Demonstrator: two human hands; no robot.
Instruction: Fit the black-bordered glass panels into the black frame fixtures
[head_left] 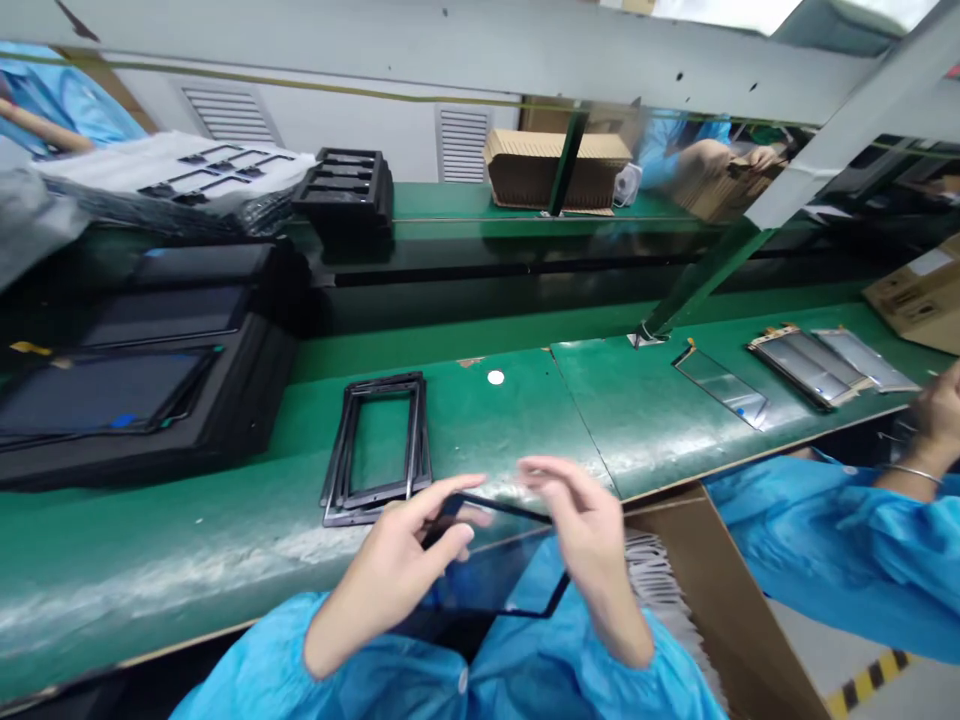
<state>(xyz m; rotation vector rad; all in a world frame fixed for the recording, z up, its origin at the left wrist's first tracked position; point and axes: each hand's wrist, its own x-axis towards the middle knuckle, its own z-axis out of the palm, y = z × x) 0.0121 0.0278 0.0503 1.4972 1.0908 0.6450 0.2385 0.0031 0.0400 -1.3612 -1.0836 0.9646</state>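
Observation:
My left hand (409, 550) grips the left end of a dark-bordered glass screen panel (506, 570), thumb on the near side and fingers behind it. The panel is tilted above my lap, in front of the bench edge. At the panel's right end is my right hand (589, 535), its fingers bent and blurred; whether they grip the panel does not show clearly. Just beyond my left hand, a few black rectangular frames (345, 440) lie loosely stacked on the green bench (510, 430).
Black foam trays with dark screens (172, 370) stand at left. Thin glass panels (802, 365) lie at right, near a co-worker's blue sleeve (847, 540). An open cardboard box (720, 590) sits below the bench edge. A slanted post (712, 270) rises from the bench.

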